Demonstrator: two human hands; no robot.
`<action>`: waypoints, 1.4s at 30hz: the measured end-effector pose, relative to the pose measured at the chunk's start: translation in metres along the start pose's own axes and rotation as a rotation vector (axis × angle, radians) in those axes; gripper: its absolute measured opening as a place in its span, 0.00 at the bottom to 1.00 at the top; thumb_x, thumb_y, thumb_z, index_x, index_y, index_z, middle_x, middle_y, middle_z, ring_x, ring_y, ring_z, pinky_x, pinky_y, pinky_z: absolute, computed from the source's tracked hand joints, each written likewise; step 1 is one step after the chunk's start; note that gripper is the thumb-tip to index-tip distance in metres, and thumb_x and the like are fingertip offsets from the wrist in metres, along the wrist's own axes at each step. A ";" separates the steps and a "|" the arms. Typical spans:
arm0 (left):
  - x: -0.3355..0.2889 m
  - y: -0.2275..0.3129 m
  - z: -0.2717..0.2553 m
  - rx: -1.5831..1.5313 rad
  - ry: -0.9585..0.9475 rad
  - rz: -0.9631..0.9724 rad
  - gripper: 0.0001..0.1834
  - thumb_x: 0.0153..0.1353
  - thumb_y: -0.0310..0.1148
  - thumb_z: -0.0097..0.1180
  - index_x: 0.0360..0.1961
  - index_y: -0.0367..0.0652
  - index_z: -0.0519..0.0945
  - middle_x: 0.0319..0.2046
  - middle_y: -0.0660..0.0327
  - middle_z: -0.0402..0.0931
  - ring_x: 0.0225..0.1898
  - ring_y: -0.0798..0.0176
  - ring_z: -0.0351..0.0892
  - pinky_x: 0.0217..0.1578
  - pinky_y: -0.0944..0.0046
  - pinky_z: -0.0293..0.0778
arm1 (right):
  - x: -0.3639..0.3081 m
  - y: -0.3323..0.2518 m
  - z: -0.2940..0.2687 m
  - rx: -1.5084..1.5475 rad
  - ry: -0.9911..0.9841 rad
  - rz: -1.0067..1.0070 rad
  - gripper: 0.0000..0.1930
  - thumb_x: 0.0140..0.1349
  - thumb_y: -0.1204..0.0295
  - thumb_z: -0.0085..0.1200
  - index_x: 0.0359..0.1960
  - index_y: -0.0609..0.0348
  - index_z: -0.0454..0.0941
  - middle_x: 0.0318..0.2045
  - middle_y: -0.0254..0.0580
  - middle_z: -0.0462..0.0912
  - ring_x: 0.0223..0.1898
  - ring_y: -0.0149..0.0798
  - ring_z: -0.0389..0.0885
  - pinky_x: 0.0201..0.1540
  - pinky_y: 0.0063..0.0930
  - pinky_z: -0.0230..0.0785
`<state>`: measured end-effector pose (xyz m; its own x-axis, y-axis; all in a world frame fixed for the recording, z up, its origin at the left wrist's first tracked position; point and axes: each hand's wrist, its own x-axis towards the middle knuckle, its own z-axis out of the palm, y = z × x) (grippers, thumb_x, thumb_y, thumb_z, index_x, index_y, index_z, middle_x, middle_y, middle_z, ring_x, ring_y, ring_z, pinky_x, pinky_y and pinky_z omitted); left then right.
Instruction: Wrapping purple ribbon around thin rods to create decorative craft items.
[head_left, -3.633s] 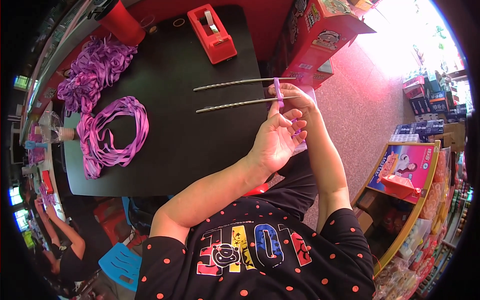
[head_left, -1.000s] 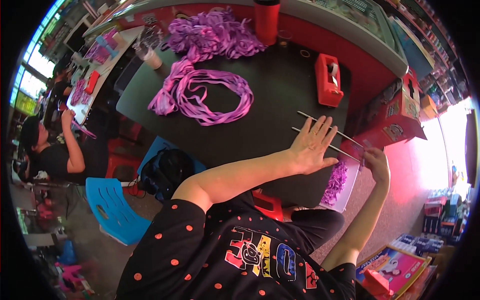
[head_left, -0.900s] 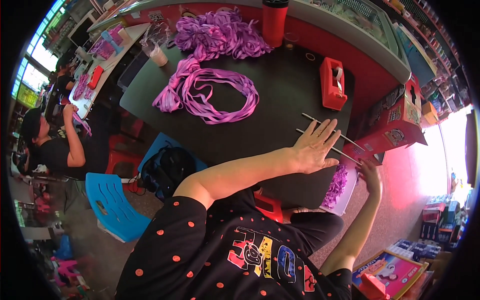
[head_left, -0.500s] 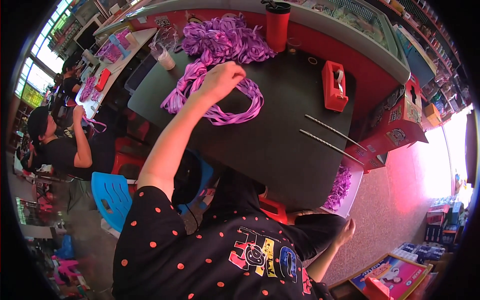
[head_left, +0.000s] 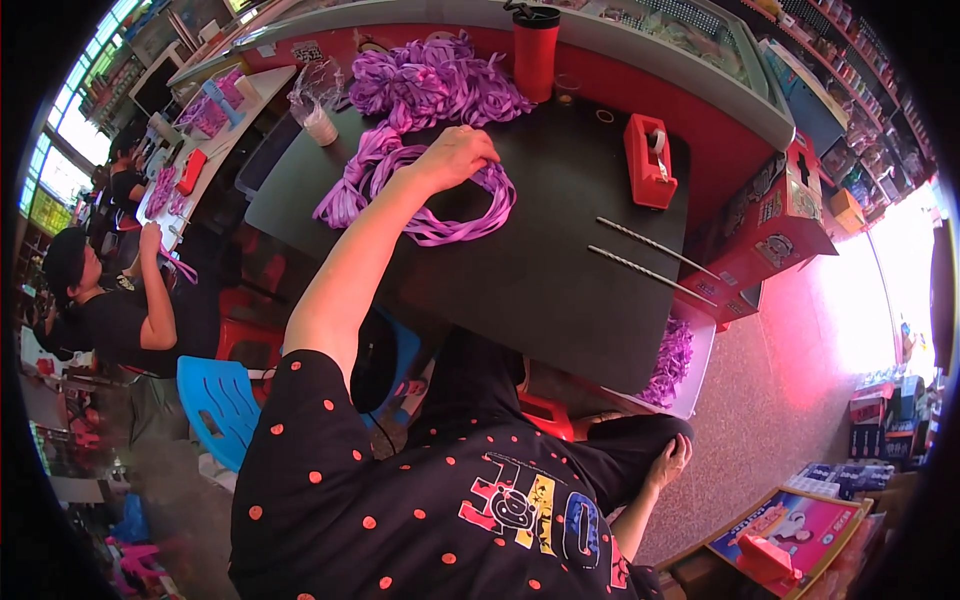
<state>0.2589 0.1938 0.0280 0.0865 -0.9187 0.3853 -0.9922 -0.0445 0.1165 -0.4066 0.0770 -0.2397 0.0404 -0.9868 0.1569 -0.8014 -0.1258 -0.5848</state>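
Observation:
On the dark table lies a looped coil of purple ribbon, joined on its left to a gathered bunch. My left hand reaches over the coil's far right side. Its fingers are bent and closed at the ribbon's edge; the exact strand between them is hard to see. A large tangled heap of purple ribbon sits just beyond. My right hand lies on my bent knee beside the table, holding nothing, with its fingers partly turned from view.
Two thin metal rods lie near the table's right edge, below a red tape dispenser. A red tumbler and a cup with clear strips stand farther back. Beside the table is a bin of purple shreds. A person sits at left.
My left hand has come down slightly, its fingers now at the coil. My right hand has moved from beside my knee onto it. The view has shifted a little.

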 end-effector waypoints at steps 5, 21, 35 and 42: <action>-0.005 0.000 0.000 0.028 0.107 0.008 0.09 0.49 0.27 0.60 0.34 0.42 0.83 0.32 0.60 0.79 0.38 0.53 0.78 0.44 0.56 0.71 | -0.001 0.000 -0.002 0.032 0.006 -0.002 0.12 0.63 0.68 0.52 0.46 0.58 0.79 0.52 0.46 0.74 0.55 0.46 0.72 0.58 0.35 0.63; -0.075 0.032 -0.203 -1.082 1.020 -0.087 0.10 0.61 0.26 0.52 0.44 0.36 0.76 0.35 0.52 0.80 0.38 0.57 0.80 0.45 0.61 0.75 | 0.004 -0.010 -0.005 0.064 0.005 0.025 0.13 0.62 0.69 0.52 0.47 0.58 0.78 0.52 0.44 0.75 0.54 0.45 0.73 0.57 0.33 0.64; -0.038 0.114 -0.241 -0.922 0.920 -0.097 0.14 0.61 0.28 0.57 0.46 0.30 0.77 0.31 0.56 0.76 0.26 0.65 0.73 0.35 0.65 0.73 | -0.003 -0.242 -0.030 0.614 -0.223 -0.269 0.09 0.59 0.82 0.50 0.41 0.65 0.78 0.38 0.45 0.82 0.40 0.38 0.80 0.45 0.30 0.71; -0.020 0.209 -0.172 -0.590 0.179 -0.105 0.06 0.55 0.23 0.60 0.35 0.39 0.84 0.24 0.63 0.77 0.23 0.74 0.72 0.22 0.73 0.65 | 0.023 -0.288 -0.103 0.031 -0.496 -0.532 0.07 0.54 0.77 0.54 0.34 0.62 0.79 0.35 0.49 0.82 0.38 0.48 0.81 0.38 0.35 0.72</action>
<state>0.0650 0.2709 0.2024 0.2450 -0.8387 0.4864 -0.7652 0.1407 0.6282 -0.2362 0.1010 0.0147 0.6913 -0.7207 0.0516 -0.5810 -0.5970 -0.5532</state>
